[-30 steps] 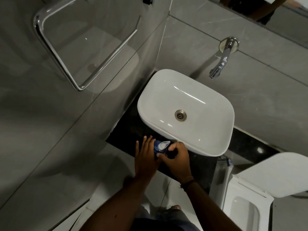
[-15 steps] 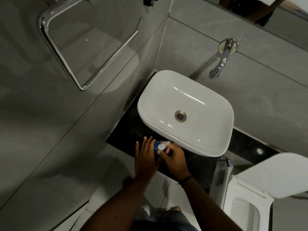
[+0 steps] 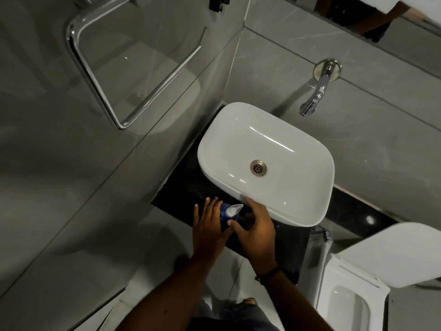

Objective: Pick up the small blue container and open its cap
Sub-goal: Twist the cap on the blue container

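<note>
The small blue container [image 3: 224, 211] has a clear pointed cap [image 3: 234, 209] on top and sits over the dark counter [image 3: 181, 185], just in front of the white basin [image 3: 281, 144]. My left hand [image 3: 208, 225] wraps the container's left side with fingers pointing up. My right hand [image 3: 256, 229] is close on its right, fingers spread, thumb touching the container below the cap. Most of the container's body is hidden between the two hands.
A chrome spout [image 3: 315, 96] juts from the grey tiled wall above the basin. A chrome towel rail [image 3: 95, 75] is on the left wall. An open white toilet [image 3: 372, 278] stands at the lower right, beside a clear bottle [image 3: 317, 237].
My right hand has opened: its fingers came off the cap and spread towards the basin edge. The left hand and the container stay in the same place.
</note>
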